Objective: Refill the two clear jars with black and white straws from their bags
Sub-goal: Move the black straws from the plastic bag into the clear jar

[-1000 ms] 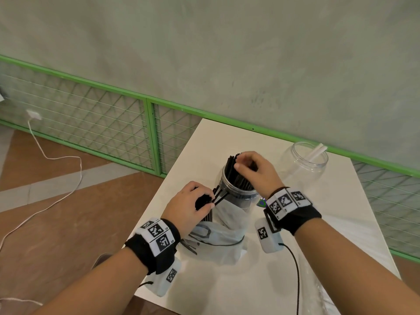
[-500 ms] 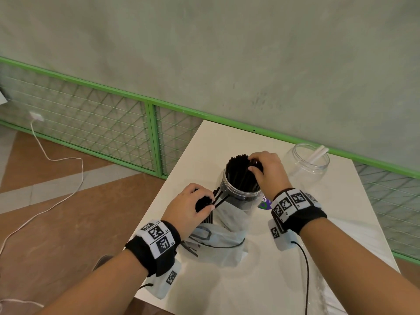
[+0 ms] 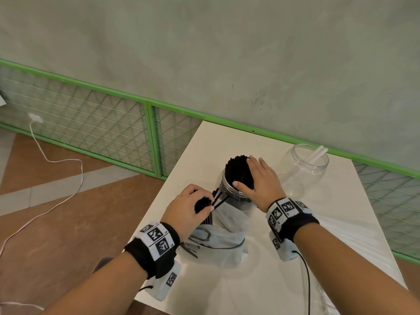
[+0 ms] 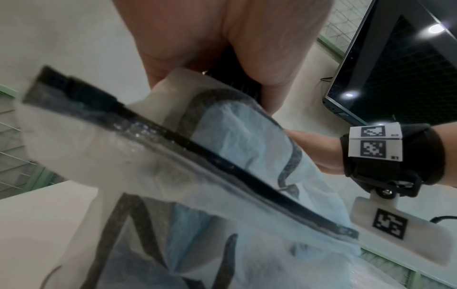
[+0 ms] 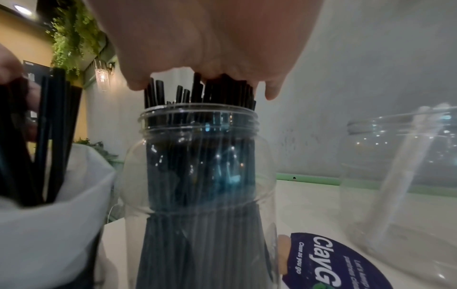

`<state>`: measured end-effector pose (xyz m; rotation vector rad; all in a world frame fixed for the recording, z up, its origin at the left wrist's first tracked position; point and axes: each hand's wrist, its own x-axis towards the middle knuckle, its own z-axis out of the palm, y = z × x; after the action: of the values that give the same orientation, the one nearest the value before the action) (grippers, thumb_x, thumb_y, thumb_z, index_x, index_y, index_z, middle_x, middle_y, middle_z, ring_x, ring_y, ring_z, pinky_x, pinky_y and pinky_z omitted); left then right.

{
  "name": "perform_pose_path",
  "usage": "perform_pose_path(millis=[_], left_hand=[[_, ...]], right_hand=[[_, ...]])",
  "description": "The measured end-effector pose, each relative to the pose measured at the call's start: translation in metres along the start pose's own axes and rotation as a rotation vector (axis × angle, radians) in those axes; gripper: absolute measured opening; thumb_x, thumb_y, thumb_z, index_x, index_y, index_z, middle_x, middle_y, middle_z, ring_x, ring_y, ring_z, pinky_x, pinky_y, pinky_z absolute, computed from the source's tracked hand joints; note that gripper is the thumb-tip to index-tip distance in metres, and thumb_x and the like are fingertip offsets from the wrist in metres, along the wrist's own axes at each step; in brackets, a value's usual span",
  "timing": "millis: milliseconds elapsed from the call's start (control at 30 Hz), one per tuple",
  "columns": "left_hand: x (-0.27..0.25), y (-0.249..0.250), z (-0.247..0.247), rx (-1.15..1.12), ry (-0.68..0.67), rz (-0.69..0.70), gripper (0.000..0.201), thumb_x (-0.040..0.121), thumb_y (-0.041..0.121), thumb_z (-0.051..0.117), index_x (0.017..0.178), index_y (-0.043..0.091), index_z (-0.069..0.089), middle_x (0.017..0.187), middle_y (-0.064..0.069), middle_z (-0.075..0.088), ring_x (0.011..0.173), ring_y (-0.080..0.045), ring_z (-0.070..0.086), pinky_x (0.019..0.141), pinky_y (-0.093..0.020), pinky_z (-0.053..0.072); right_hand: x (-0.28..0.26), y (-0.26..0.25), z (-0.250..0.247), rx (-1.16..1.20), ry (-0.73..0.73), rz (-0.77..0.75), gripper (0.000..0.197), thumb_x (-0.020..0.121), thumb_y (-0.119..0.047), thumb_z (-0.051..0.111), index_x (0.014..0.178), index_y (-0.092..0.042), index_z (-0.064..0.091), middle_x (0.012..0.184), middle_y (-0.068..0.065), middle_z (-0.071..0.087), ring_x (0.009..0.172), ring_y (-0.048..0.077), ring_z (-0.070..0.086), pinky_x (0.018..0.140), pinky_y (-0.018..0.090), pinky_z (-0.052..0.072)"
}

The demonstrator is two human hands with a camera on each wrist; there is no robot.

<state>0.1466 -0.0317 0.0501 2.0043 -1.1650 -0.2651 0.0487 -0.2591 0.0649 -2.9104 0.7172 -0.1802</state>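
A clear jar (image 3: 236, 198) (image 5: 197, 176) packed with black straws (image 3: 236, 169) (image 5: 202, 93) stands mid-table. My right hand (image 3: 261, 178) lies flat on the straw tops, fingers straight, palm pressing down (image 5: 210, 48). To its left my left hand (image 3: 188, 208) grips a bundle of black straws (image 3: 216, 196) (image 5: 49, 127) that rises out of a translucent plastic bag (image 3: 218, 242) (image 4: 222, 156). A second clear jar (image 3: 304, 169) (image 5: 400, 176) at the right holds a couple of white straws (image 3: 317, 154).
The white table (image 3: 227, 287) has its left edge just beside my left hand. A clear plastic bag (image 3: 341, 235) lies flat on the table's right side. A round blue label (image 5: 333, 260) lies near the jars. Green mesh fencing (image 3: 91, 123) runs behind.
My right hand has gone from pinching straws at the jar's mouth to lying flat across their tops. The left hand and its bundle have stayed put.
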Motion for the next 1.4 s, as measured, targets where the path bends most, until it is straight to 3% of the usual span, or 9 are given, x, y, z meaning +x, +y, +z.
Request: perform_pose_path(millis=[233,467,633,833,967,1067,1200,1300,1400], left_hand=[[0.001,0.001,0.0,-0.006,0.003,0.001,0.014,0.087,0.031,0.062,0.101,0.034,0.061,0.106,0.017,0.048,0.093,-0.001,0.05,0.079,-0.014,0.041],[0.001,0.001,-0.001,-0.01,-0.004,-0.003,0.013,0.088,0.031,0.061,0.101,0.034,0.061,0.107,0.016,0.048,0.093,-0.002,0.05,0.08,-0.015,0.041],[0.001,0.001,0.0,-0.008,-0.002,0.001,0.014,0.088,0.029,0.061,0.101,0.033,0.061,0.108,0.014,0.049,0.094,-0.002,0.051,0.079,-0.007,0.036],[0.001,0.0,0.0,-0.004,-0.004,0.0,0.014,0.088,0.03,0.061,0.101,0.034,0.061,0.107,0.015,0.049,0.092,-0.001,0.05,0.078,-0.007,0.035],[0.0,0.0,-0.001,-0.013,-0.002,0.002,0.014,0.088,0.03,0.061,0.101,0.033,0.061,0.107,0.014,0.049,0.093,-0.002,0.051,0.079,-0.009,0.037],[0.0,0.001,-0.001,-0.006,-0.01,-0.004,0.014,0.088,0.03,0.061,0.101,0.033,0.061,0.108,0.014,0.049,0.093,-0.002,0.05,0.077,-0.006,0.035],[0.0,0.001,-0.001,0.001,-0.01,-0.012,0.014,0.088,0.031,0.061,0.101,0.034,0.061,0.108,0.014,0.049,0.093,-0.002,0.05,0.077,-0.006,0.034],[-0.001,0.001,-0.001,-0.001,-0.01,-0.01,0.013,0.088,0.03,0.061,0.101,0.034,0.061,0.108,0.015,0.049,0.093,-0.001,0.05,0.078,-0.008,0.035],[-0.001,0.0,-0.001,-0.002,-0.007,-0.007,0.013,0.088,0.03,0.061,0.101,0.034,0.061,0.108,0.015,0.049,0.094,-0.001,0.05,0.078,-0.007,0.035]], right_hand=[[0.011,-0.024,0.008,0.027,0.039,0.168,0.095,0.076,-0.078,0.043,0.149,-0.028,0.011,0.159,-0.001,0.008,0.145,0.029,0.006,0.114,0.049,0.02],[0.015,0.002,0.011,0.338,0.303,0.031,0.048,0.093,-0.015,0.055,0.138,-0.006,0.043,0.142,0.015,0.043,0.132,0.032,0.037,0.113,0.035,0.025],[0.013,0.018,0.013,0.343,0.143,0.077,0.052,0.096,-0.032,0.051,0.141,-0.01,0.04,0.146,0.011,0.038,0.135,0.027,0.034,0.114,0.035,0.025],[0.015,0.015,0.007,0.45,0.241,0.084,0.036,0.099,-0.01,0.041,0.134,-0.003,0.045,0.136,0.014,0.046,0.127,0.025,0.042,0.101,0.013,0.022],[0.011,0.017,0.007,0.482,0.269,0.067,0.042,0.101,-0.029,0.037,0.136,-0.007,0.046,0.142,0.011,0.044,0.133,0.024,0.038,0.109,0.021,0.022],[0.007,0.017,0.012,0.441,0.117,0.075,0.065,0.094,-0.055,0.04,0.143,-0.012,0.038,0.152,0.007,0.031,0.14,0.021,0.028,0.117,0.033,0.02],[0.01,0.017,0.015,0.296,0.129,0.067,0.062,0.089,-0.033,0.062,0.14,-0.006,0.039,0.14,0.012,0.037,0.127,0.027,0.041,0.109,0.029,0.032],[0.014,0.013,0.014,0.325,0.188,0.087,0.045,0.094,-0.012,0.054,0.137,-0.002,0.043,0.132,0.015,0.039,0.117,0.027,0.048,0.096,0.015,0.029],[0.013,0.012,0.014,0.409,0.16,0.115,0.047,0.097,-0.016,0.049,0.141,-0.003,0.037,0.14,0.015,0.032,0.127,0.027,0.039,0.104,0.016,0.023]])
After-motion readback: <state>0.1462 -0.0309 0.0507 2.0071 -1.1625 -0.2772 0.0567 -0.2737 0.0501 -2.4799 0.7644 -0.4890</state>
